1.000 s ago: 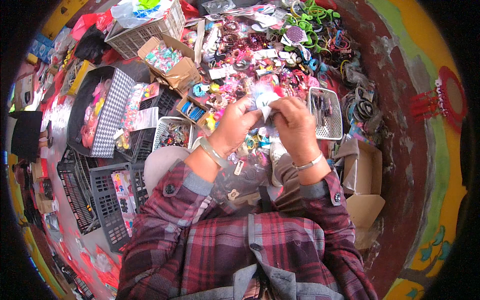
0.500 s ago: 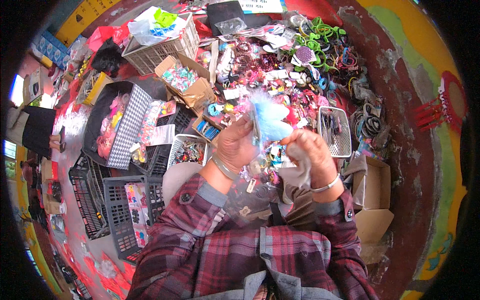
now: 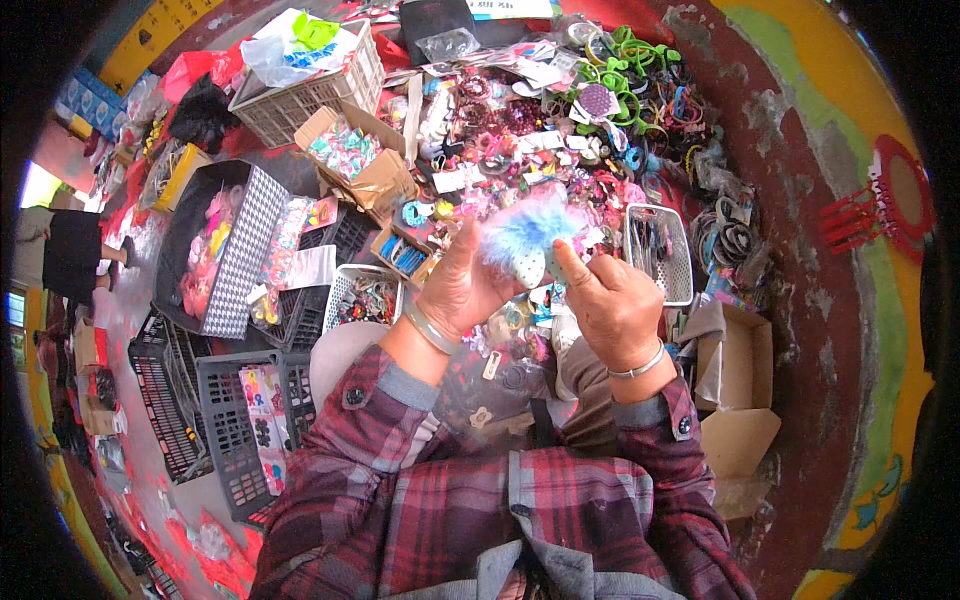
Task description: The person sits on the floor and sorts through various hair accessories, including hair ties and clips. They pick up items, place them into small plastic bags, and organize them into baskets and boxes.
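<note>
A fluffy light-blue hair accessory (image 3: 525, 238) with a pale dotted part is held up between both hands. My left hand (image 3: 462, 288) grips it from the left, thumb and fingers closed under the fluff. My right hand (image 3: 607, 300) pinches its right side with the index finger and thumb. Both wrists wear silver bangles. Below the hands, a clear plastic bag of small trinkets (image 3: 500, 380) lies on my lap. Plaid sleeves come in from the lower edge.
Heaps of colourful hair ties and clips (image 3: 560, 120) lie ahead. A small white wire basket (image 3: 655, 250) stands right of the hands, cardboard boxes (image 3: 740, 400) further right. Grey and black plastic crates (image 3: 230, 420) stand left, an open box (image 3: 360, 160) and a white basket (image 3: 300, 90) behind.
Both hands have risen from over the pile toward the camera, and the light-blue fluffy piece now sits spread out between them. The view has tilted slightly.
</note>
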Demonstrator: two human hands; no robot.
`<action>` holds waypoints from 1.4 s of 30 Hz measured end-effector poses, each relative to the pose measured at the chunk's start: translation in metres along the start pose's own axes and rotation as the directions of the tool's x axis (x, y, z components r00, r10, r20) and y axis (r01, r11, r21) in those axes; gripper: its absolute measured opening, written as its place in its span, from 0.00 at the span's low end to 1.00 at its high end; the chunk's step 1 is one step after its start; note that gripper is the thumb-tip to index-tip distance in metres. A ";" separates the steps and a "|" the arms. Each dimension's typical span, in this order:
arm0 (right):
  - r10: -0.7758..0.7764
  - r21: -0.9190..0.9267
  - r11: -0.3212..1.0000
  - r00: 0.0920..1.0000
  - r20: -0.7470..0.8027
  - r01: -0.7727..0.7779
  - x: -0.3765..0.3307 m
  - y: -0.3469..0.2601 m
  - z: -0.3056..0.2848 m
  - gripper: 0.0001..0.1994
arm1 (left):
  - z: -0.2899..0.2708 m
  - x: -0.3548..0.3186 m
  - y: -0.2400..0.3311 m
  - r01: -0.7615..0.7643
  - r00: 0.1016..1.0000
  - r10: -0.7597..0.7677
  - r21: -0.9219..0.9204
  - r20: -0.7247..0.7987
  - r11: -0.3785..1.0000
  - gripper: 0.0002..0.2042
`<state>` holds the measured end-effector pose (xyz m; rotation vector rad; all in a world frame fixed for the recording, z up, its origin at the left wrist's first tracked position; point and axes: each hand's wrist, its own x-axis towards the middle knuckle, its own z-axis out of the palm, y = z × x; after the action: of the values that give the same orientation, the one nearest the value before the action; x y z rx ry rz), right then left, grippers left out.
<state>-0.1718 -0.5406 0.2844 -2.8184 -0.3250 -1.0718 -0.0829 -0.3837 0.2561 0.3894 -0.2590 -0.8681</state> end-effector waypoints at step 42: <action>0.553 0.594 0.594 0.812 0.188 -0.542 -0.010 0.038 0.027 0.10 | -0.033 0.009 -0.017 -0.267 0.895 0.340 0.263 -0.291 0.927 0.17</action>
<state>-0.1526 -0.5740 0.2572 -2.0651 0.1796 -0.6653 -0.0769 -0.3929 0.2201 0.6727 -0.0966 -0.4526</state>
